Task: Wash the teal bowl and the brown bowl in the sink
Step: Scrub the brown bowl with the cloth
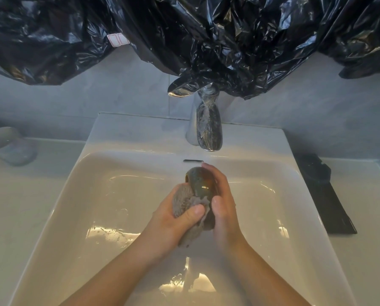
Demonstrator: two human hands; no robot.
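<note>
As left grip holds cloth against it, bowl in right grip

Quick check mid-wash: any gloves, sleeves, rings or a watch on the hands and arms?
No. The left hand and right hand are bare, with no gloves and no rings that show. Both forearms are uncovered down to the frame edge: no sleeves, watch or bands in view.

Head view looks forward and down, seemingly close over the sink.
</note>
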